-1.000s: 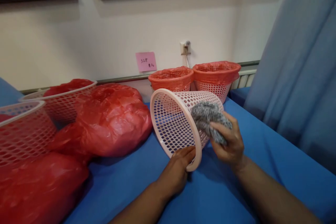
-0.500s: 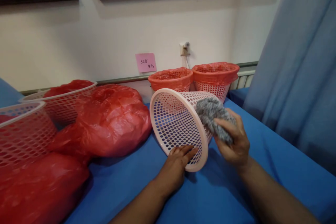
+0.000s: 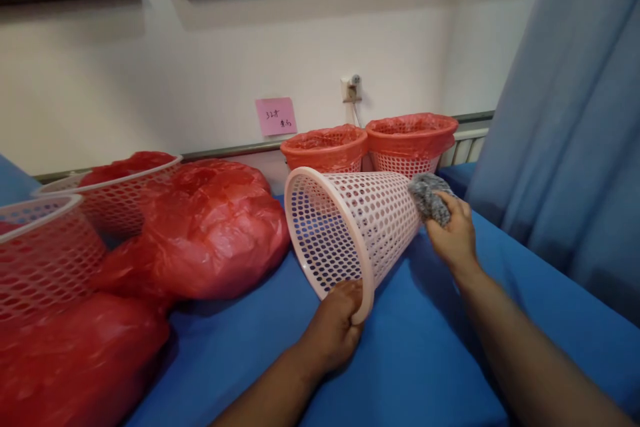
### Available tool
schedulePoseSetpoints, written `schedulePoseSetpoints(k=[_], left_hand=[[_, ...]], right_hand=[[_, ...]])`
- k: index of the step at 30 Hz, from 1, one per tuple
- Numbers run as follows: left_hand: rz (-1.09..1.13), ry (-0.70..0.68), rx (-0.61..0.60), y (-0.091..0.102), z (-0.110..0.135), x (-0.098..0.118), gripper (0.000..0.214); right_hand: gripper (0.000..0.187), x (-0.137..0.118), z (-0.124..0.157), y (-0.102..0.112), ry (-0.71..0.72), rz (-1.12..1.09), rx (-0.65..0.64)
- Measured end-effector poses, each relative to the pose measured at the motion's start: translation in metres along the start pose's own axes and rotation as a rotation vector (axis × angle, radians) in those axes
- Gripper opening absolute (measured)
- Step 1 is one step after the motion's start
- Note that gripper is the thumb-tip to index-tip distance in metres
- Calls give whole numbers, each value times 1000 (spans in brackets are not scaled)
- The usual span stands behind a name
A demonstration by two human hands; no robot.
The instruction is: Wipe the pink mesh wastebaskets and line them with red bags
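A pale pink perforated plastic wastebasket (image 3: 385,213) lies on its side on the blue-covered table (image 3: 425,360), its mouth turned toward me and to the left. My left hand (image 3: 337,327) grips the lower part of the rim, with the fingers inside the mouth and the thumb outside. In my right hand (image 3: 455,233) is a bunched grey cloth (image 3: 431,197), pressed against the basket's outer side near its base. Part of the cloth is hidden by the fingers.
Two baskets with red liners, a left one (image 3: 325,150) and a right one (image 3: 413,140), stand by the wall. Red plastic bags (image 3: 215,233) and more pale baskets (image 3: 45,253) crowd the left side. A blue curtain (image 3: 565,147) hangs at the right.
My right hand has moved the cloth from near the rim toward the basket's base. My left hand has closed around the rim, and the basket has turned so more of its side shows.
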State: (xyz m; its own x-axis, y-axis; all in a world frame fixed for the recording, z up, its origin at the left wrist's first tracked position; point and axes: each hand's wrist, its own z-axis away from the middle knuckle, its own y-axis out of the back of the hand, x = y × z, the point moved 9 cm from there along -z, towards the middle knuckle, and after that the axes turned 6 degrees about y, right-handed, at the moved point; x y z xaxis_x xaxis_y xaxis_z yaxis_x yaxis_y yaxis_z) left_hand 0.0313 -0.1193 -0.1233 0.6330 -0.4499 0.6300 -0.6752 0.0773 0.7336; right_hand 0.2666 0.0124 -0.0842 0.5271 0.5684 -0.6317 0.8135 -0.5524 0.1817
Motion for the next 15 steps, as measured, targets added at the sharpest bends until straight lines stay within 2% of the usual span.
schedulePoseSetpoints(k=[2,4,6,9,11,13,15], left_hand=[[-5,-21,-34,-5,-1,-3,49],[-29,0,-39,-8,-3,-9,52],[-66,22,-35,-8,-4,-14,53],[-112,33,-33,-7,-6,-16,53],[-126,30,-29,-5,-7,-15,53],[-121,30,-13,-3,-8,-15,51],[-102,38,9,0,-8,-16,47]], right_hand=[[53,26,-6,0,-139,37,15],[51,14,-4,2,-84,-12,21],[49,-31,7,7,124,-107,10],[53,-113,42,15,497,-238,-68],[56,-140,59,17,633,-271,-105],[54,-132,55,14,598,-232,-90],[50,-89,35,8,410,-139,-44]])
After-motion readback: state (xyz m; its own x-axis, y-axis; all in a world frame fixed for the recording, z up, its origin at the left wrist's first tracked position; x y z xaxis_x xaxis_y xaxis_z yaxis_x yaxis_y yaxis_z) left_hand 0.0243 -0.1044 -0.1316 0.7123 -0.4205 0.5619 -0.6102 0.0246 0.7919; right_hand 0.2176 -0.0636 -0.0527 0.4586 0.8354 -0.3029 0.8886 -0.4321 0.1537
